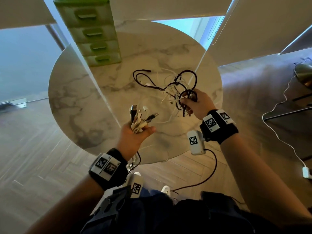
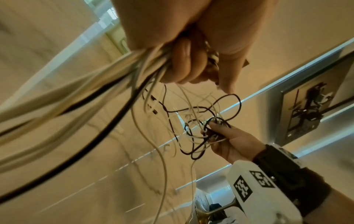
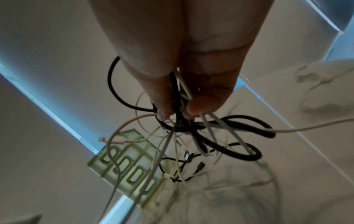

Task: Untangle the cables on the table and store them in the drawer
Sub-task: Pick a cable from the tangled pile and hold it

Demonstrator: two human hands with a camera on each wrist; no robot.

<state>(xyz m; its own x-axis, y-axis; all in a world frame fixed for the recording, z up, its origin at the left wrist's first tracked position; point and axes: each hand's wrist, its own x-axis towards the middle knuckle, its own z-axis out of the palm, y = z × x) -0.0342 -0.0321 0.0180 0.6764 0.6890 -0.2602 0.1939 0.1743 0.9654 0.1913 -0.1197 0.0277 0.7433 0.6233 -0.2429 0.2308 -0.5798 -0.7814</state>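
A tangle of black and white cables [image 1: 168, 85] lies partly on the round marble table [image 1: 81, 98]. My right hand [image 1: 190, 101] grips one side of it and holds it lifted. The right wrist view shows my right hand [image 3: 176, 107] pinching black and white strands [image 3: 226, 136]. My left hand [image 1: 141, 129] grips a bundle of cable ends [image 1: 138, 115] with plugs sticking up, near the table's front edge. In the left wrist view, my left hand [image 2: 187, 65] is curled round that bundle [image 2: 91, 97], whose cords trail down. A green drawer unit [image 1: 94, 31] stands at the table's back left, drawers closed.
A brown sofa [image 1: 261, 102] sits right of the table. A white charger cord [image 1: 276, 132] runs along the floor there to a plug [image 1: 306, 173]. A black lead [image 1: 214, 168] hangs from my right wrist camera. Wooden floor [image 1: 33, 149] surrounds the table.
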